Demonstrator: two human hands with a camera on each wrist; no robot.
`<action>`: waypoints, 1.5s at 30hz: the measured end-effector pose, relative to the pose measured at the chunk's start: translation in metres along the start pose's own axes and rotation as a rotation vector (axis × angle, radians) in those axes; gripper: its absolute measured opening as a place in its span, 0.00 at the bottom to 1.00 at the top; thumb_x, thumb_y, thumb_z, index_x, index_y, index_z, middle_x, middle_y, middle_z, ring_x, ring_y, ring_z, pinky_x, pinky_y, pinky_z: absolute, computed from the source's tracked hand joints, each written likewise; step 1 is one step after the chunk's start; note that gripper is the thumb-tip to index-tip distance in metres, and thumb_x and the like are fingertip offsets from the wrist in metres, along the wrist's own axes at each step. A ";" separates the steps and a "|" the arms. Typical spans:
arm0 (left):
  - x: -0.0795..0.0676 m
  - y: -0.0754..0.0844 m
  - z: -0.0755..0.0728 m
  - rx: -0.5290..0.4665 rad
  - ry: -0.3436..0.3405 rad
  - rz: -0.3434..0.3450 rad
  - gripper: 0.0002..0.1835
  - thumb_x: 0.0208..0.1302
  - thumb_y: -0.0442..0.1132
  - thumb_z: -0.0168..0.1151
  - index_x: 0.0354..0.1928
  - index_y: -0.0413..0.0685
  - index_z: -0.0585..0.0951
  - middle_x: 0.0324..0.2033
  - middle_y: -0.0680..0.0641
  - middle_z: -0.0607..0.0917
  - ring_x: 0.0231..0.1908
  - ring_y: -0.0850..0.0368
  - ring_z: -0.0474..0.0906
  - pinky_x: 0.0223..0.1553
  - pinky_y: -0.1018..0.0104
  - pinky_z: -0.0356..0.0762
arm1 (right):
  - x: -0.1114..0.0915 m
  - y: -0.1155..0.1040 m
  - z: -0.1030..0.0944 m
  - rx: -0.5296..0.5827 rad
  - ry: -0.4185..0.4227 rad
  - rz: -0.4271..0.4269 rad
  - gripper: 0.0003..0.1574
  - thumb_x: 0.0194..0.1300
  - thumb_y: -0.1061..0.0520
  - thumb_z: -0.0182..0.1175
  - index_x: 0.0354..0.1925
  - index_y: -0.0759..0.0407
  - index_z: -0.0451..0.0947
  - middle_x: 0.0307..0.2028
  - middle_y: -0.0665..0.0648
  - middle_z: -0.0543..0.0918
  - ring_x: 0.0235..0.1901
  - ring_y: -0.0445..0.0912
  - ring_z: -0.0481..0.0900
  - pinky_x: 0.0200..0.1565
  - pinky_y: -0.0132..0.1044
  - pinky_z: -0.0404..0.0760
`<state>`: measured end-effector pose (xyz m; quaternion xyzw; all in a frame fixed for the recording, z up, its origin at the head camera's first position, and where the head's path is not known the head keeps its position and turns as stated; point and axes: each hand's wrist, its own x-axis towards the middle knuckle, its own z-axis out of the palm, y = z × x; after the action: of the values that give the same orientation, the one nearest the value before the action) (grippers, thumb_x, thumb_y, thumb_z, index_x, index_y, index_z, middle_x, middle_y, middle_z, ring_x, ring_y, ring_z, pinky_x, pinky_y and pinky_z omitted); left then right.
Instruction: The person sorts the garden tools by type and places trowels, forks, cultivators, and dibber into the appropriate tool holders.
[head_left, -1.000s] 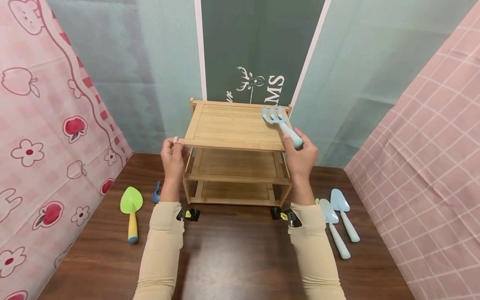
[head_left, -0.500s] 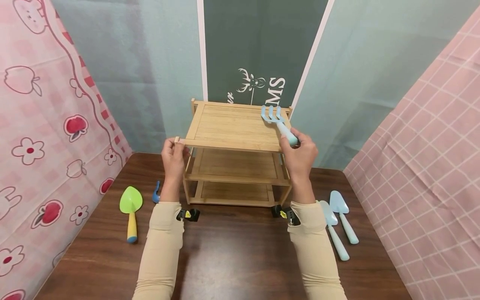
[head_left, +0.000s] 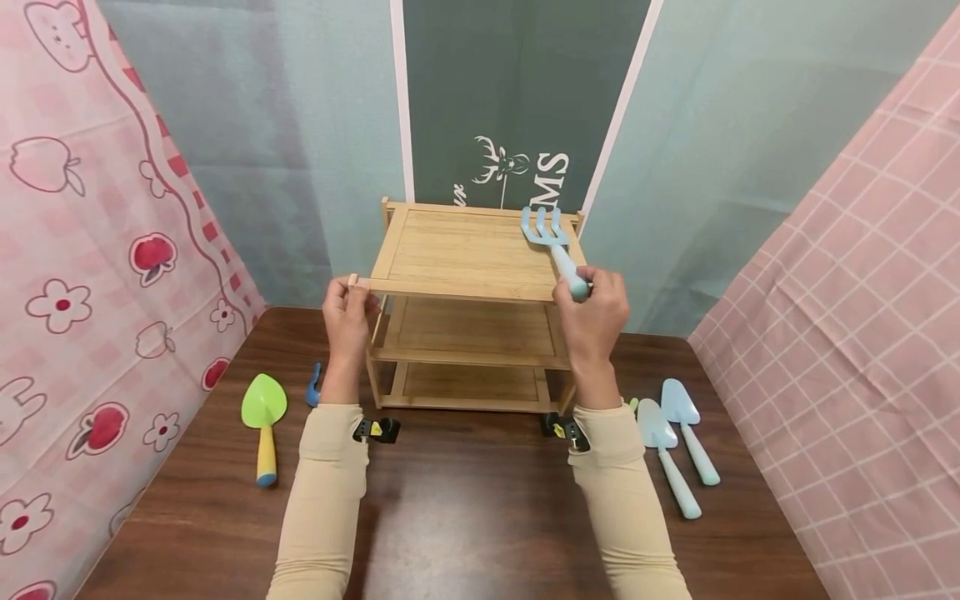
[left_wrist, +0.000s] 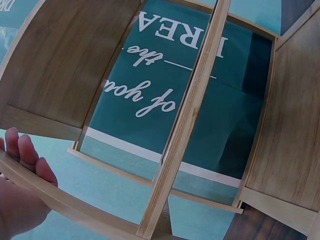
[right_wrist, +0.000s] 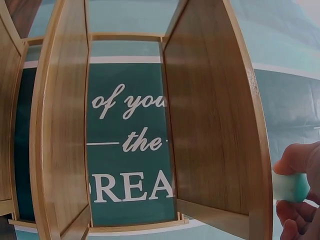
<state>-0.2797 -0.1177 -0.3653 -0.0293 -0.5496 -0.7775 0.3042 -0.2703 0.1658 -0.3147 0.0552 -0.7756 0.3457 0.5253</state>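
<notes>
A three-tier wooden shelf rack (head_left: pixel 465 250) stands at the back of the table. My left hand (head_left: pixel 347 312) grips its front left corner post at the top; in the left wrist view the fingers (left_wrist: pixel 30 155) curl round the wooden rail. My right hand (head_left: pixel 596 312) pinches the handle end of a light blue hand rake (head_left: pixel 566 265) over the right side of the top shelf. The rake's three prongs point to the back, near the rear rail. In the right wrist view only the pale end of the handle (right_wrist: pixel 286 187) shows between thumb and fingers.
Left on the table (head_left: pixel 450 500) lie a green trowel (head_left: pixel 264 404) with a yellow handle and a blue curved piece (head_left: pixel 313 387), partly behind the left arm. Two light blue trowels (head_left: pixel 657 427) lie at the right, beside a small green tip. Fabric hangs behind and at both sides.
My right hand has shifted slightly left with the rake, and the rake's handle has swung to point more straight back. The left hand stays on the corner post.
</notes>
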 end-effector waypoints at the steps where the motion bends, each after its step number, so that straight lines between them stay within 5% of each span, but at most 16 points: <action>1: 0.000 0.000 0.000 0.000 0.000 0.001 0.03 0.62 0.36 0.54 0.33 0.46 0.71 0.21 0.50 0.75 0.26 0.57 0.72 0.29 0.67 0.72 | 0.000 -0.001 0.000 -0.003 -0.003 0.001 0.11 0.47 0.63 0.64 0.30 0.71 0.78 0.28 0.66 0.78 0.30 0.58 0.74 0.32 0.49 0.73; 14: -0.001 0.003 0.000 0.004 -0.004 -0.011 0.02 0.63 0.34 0.51 0.33 0.45 0.71 0.22 0.49 0.75 0.26 0.56 0.72 0.30 0.66 0.72 | -0.004 -0.005 0.001 -0.093 -0.100 0.012 0.11 0.48 0.63 0.63 0.32 0.70 0.79 0.29 0.66 0.78 0.33 0.59 0.74 0.38 0.53 0.70; 26: 0.000 0.004 -0.002 0.010 -0.007 -0.033 0.05 0.63 0.31 0.50 0.31 0.49 0.71 0.21 0.49 0.75 0.26 0.57 0.72 0.31 0.63 0.72 | -0.005 -0.006 -0.001 -0.164 -0.111 -0.019 0.13 0.50 0.60 0.64 0.35 0.68 0.81 0.31 0.65 0.80 0.32 0.58 0.74 0.32 0.53 0.65; 45: -0.002 0.001 -0.001 -0.006 -0.004 -0.008 0.03 0.63 0.33 0.51 0.32 0.49 0.71 0.21 0.49 0.75 0.25 0.57 0.72 0.29 0.65 0.72 | -0.001 -0.034 -0.056 -0.201 -0.519 0.179 0.30 0.58 0.48 0.63 0.53 0.65 0.75 0.51 0.67 0.75 0.52 0.60 0.70 0.46 0.59 0.63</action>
<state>-0.2775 -0.1180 -0.3651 -0.0295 -0.5479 -0.7803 0.3001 -0.2109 0.1730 -0.2870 0.0209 -0.9161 0.2865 0.2798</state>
